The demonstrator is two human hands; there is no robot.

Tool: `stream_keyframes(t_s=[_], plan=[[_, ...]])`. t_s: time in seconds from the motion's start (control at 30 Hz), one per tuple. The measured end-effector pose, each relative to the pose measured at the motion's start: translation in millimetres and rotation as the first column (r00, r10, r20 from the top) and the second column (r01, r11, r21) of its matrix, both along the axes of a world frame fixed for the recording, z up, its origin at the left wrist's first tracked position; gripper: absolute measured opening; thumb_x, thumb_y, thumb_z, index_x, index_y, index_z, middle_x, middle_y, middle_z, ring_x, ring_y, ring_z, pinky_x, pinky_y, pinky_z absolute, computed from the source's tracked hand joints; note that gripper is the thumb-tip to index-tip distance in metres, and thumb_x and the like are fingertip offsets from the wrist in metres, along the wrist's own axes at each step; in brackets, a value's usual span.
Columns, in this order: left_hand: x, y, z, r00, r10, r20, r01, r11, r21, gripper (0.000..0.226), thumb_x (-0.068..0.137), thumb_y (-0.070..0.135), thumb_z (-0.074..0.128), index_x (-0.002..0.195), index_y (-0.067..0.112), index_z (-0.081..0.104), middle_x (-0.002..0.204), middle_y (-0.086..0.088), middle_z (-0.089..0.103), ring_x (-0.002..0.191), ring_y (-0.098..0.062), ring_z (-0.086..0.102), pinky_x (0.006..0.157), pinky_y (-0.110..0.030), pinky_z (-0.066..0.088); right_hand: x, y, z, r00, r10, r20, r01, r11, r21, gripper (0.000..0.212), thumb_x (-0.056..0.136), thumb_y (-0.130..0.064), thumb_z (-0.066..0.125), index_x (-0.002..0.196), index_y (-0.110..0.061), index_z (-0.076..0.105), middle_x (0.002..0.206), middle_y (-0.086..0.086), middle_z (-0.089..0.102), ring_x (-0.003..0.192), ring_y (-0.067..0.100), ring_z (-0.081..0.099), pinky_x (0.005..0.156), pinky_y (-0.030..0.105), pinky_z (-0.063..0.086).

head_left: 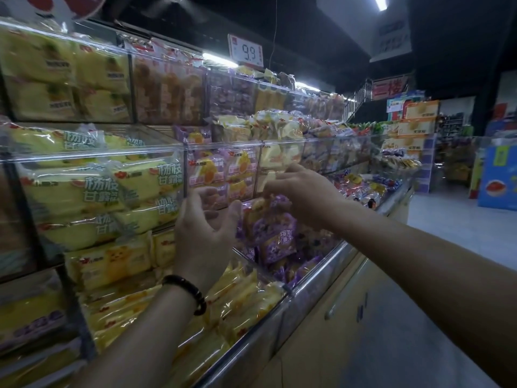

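Observation:
A bunch of purple snack packets [275, 228] is lifted above the lower bin of a shop shelf. My right hand [300, 193] reaches in from the right and grips the top of this bunch with curled fingers. My left hand [204, 228], with a dark bead bracelet [187, 292] at the wrist, hovers just left of the bunch. Its fingers are loosely curled and hold nothing, and the thumb points toward the packets. Behind both hands stands a clear plastic bin [223, 148] with pink and purple packets inside.
Yellow packets [84, 191] fill the clear bins at left, and more yellow ones [237, 301] lie in the lower tray. A metal rail [321, 275] edges that tray. A 9.9 price sign [246, 51] hangs above. Open floor and a blue box [498, 177] lie to the right.

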State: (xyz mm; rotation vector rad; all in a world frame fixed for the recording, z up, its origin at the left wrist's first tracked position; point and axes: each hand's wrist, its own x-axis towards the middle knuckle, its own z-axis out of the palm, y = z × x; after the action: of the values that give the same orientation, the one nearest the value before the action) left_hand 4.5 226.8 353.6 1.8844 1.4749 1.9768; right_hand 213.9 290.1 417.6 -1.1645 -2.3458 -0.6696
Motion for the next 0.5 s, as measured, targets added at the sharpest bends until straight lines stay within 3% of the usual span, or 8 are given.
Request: stream_keyframes(t_s=[0.1, 0.23, 0.4, 0.5], plan=[[0, 3, -1, 0.994, 0.093, 0.051, -0.092, 0.995, -0.025, 0.037, 0.098, 0.048, 0.063, 0.124, 0.024, 0.052, 0.121, 0.002, 0.051, 0.086, 0.004, 0.053, 0.067, -0.018, 0.047, 10, 14, -13, 0.996, -0.092, -0.016, 0.09, 0.992, -0.083, 0.024, 0.093, -0.025, 0.075, 0.111, -0.039, 0.067, 0.121, -0.012, 0.068, 0.124, 0.016, 0.054, 0.089, 0.04, 0.06], [4, 4, -4, 0.991, 0.089, 0.104, -0.084, 0.995, -0.055, 0.045, 0.099, 0.052, 0.058, 0.128, 0.02, 0.048, 0.125, -0.001, 0.047, 0.086, 0.008, 0.045, 0.065, -0.015, 0.038, -10, 33, -42, 0.996, 0.006, -0.09, -0.036, 0.941, -0.338, 0.024, 0.089, -0.013, 0.08, 0.102, -0.032, 0.073, 0.11, -0.007, 0.071, 0.1, 0.01, 0.063, 0.091, 0.033, 0.057], [6, 6, -4, 0.991, 0.088, 0.104, -0.083, 0.995, -0.054, 0.04, 0.102, 0.053, 0.052, 0.125, 0.02, 0.048, 0.124, 0.0, 0.046, 0.086, 0.009, 0.044, 0.065, -0.015, 0.036, -50, 55, -83, 0.955, -0.017, -0.295, -0.095, 0.928, -0.361, 0.034, 0.084, -0.002, 0.077, 0.095, -0.034, 0.073, 0.093, -0.006, 0.066, 0.086, 0.016, 0.066, 0.076, 0.04, 0.062], [6, 9, -7, 0.993, 0.094, 0.077, -0.089, 0.994, -0.065, 0.033, 0.103, 0.051, 0.051, 0.118, 0.022, 0.049, 0.122, 0.0, 0.046, 0.088, 0.007, 0.045, 0.065, -0.018, 0.037, -57, 57, -95, 0.976, -0.041, -0.214, -0.04, 0.932, -0.361, 0.036, 0.085, -0.002, 0.073, 0.089, -0.037, 0.068, 0.097, -0.007, 0.067, 0.088, 0.019, 0.066, 0.068, 0.036, 0.055]])
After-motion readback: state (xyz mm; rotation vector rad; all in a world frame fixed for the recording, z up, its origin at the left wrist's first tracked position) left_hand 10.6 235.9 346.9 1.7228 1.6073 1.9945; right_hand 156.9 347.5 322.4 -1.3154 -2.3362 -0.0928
